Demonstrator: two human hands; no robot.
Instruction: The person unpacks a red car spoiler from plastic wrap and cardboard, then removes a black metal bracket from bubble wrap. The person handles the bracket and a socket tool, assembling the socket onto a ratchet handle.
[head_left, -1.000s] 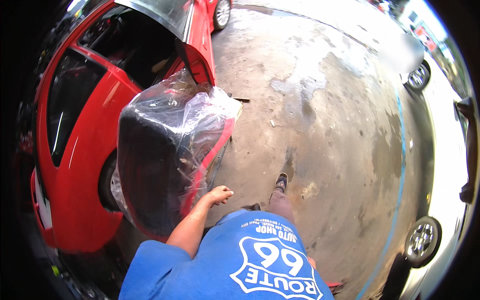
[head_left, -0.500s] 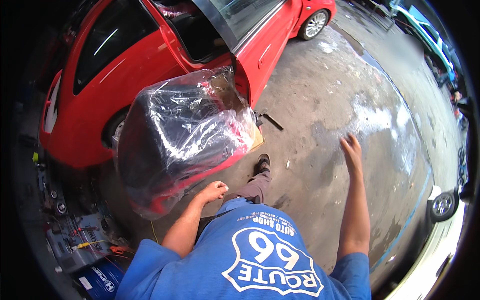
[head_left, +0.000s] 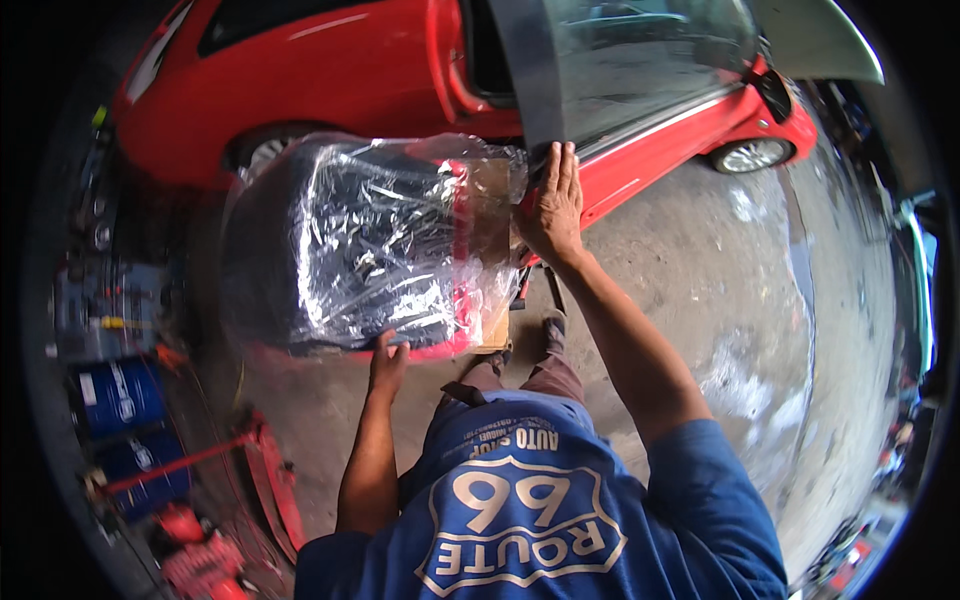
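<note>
Large car seat (head_left: 370, 245), black with red trim, wrapped all over in clear plastic film (head_left: 395, 215); film crinkled, glare across the top. Brown cardboard piece (head_left: 490, 215) visible inside the wrap at the seat's right end, against the red trim. Seat held off the ground in front of the chest, just beside the red car (head_left: 330, 70) and its open door (head_left: 640, 70).

Left hand (head_left: 388, 360) under the near lower edge of the wrapped seat, fingers curled up onto the film, bearing it from below; grasping the seat's edge. Thumb side hidden by the bundle.

Right hand (head_left: 552, 205) flat, fingers extended together, palm pressed where the seat's right end meets the dark edge of the car door; open, not clenched. Cannot tell whether palm bears on the wrap, the door edge, or both.

Door window glass reflecting the ground. Front wheel (head_left: 748, 155) of the car at upper right, another wheel (head_left: 265, 150) partly hidden behind the seat.

Concrete floor (head_left: 720, 300) stained, patchy. One shoe (head_left: 553, 325) visible below the seat. Blue drums (head_left: 125, 400) at lower left, lids not visible, contents cannot be seen. Red floor jack (head_left: 250, 470) with long handle near them. Tool tray (head_left: 100, 320) at left with small tools lying in it, too blurred to name.
</note>
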